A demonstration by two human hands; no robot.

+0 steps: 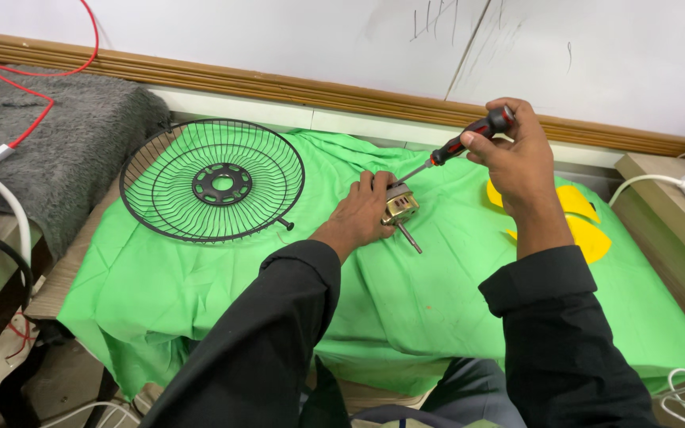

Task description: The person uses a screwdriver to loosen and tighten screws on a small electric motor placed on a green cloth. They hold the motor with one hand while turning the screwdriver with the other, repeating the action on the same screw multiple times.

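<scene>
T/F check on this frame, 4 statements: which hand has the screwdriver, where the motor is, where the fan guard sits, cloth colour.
1. The right hand holds the screwdriver. True.
2. The left hand is lifting the motor off the green cloth. False: it steadies the motor on the cloth.
3. The black wire fan guard lies to the left of the motor, untouched by either hand. True.
4. The cloth is yellow. False: it is green; only the fan blades under the right arm are yellow.

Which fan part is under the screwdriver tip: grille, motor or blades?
The small brass-coloured motor, gripped by the left hand. The black grille and the yellow blades lie untouched on either side.
</scene>
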